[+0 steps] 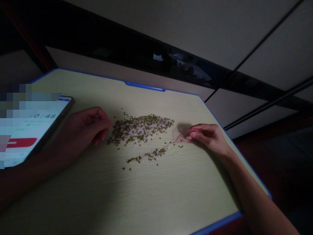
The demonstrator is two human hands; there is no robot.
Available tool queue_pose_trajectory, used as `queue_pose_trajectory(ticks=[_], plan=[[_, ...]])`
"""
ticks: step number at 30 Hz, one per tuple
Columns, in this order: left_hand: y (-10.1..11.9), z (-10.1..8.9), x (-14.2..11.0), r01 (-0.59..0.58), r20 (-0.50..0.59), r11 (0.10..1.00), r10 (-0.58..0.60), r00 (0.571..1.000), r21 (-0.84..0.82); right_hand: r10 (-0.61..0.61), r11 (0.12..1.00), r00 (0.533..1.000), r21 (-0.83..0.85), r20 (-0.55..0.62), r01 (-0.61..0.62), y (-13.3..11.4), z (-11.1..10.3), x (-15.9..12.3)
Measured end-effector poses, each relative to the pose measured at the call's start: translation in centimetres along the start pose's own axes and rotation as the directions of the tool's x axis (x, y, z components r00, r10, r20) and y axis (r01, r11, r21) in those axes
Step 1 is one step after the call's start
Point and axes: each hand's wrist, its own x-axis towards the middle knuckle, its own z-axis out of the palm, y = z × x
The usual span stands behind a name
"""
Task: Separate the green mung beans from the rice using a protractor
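A heap of small green beans mixed with white grains (140,128) lies spread on a pale wood-grain table (151,195). A smaller streak of the same mix (149,155) lies just in front of it. My left hand (81,130) rests on the table at the heap's left edge, fingers curled together with nothing visible in them. My right hand (210,135) sits at the heap's right side, its fingers closed on a small clear pinkish scoop-like piece (182,135) that touches the table.
A phone (31,127) with a lit timer screen lies at the table's left edge, beside my left forearm. The table has a blue rim (144,86). Beyond it are a dark gap, a white wall and dark floor at the right.
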Motion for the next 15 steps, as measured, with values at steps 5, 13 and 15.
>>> queue_pose_trajectory(ticks=[5,13,15], plan=[[0.43,0.11,-0.03,0.01,-0.009,1.0,-0.01,1.0,-0.015,-0.02,1.0,0.999,-0.016,-0.026,0.02,0.17,0.4,0.13],[0.54,0.07,-0.14,0.015,-0.011,1.0,-0.015,1.0,0.004,-0.002,1.0,1.0,0.001,-0.029,0.002,0.06,0.49,0.1],[0.6,0.1,-0.13,0.02,-0.006,1.0,-0.02,1.0,0.002,-0.016,1.0,1.0,-0.002,-0.013,0.016,0.02,0.47,0.09]])
